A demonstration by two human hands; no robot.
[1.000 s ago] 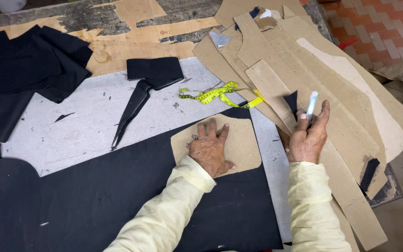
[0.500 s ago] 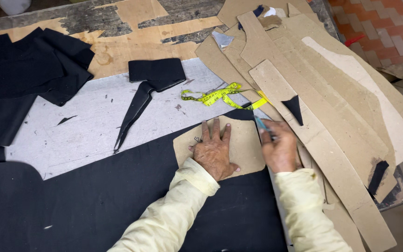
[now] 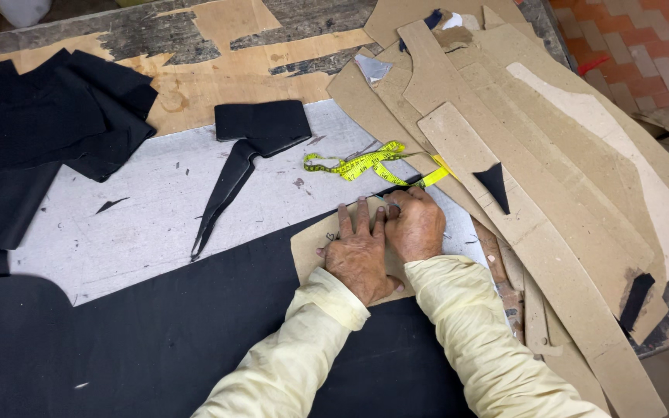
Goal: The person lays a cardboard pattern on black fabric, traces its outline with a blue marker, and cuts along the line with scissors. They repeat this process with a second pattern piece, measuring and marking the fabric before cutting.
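The left hand (image 3: 360, 258) lies flat, fingers spread, pressing down a small cardboard pattern piece (image 3: 309, 246) that rests on the black fabric (image 3: 156, 340). Right beside it, touching, the right hand (image 3: 414, 224) is curled shut around a small marker — chalk or pencil, I cannot tell which — with its tip at the pattern piece's upper edge. Both sleeves are pale yellow.

Just above the pattern piece, a yellow measuring tape (image 3: 361, 163) lies in a loose tangle on the grey metal table top (image 3: 149, 209). Up and to the left of the piece sits a folded black cloth scrap (image 3: 261, 122) with a long narrow strip trailing down from it. Farther left, well apart from the piece, a heap of black cut pieces (image 3: 40, 124) is spread out. To the right of the pattern piece, a stack of long cardboard templates (image 3: 536, 170) fans out toward the table's edge — a small black triangle of cloth (image 3: 495, 183) lies on one of them.
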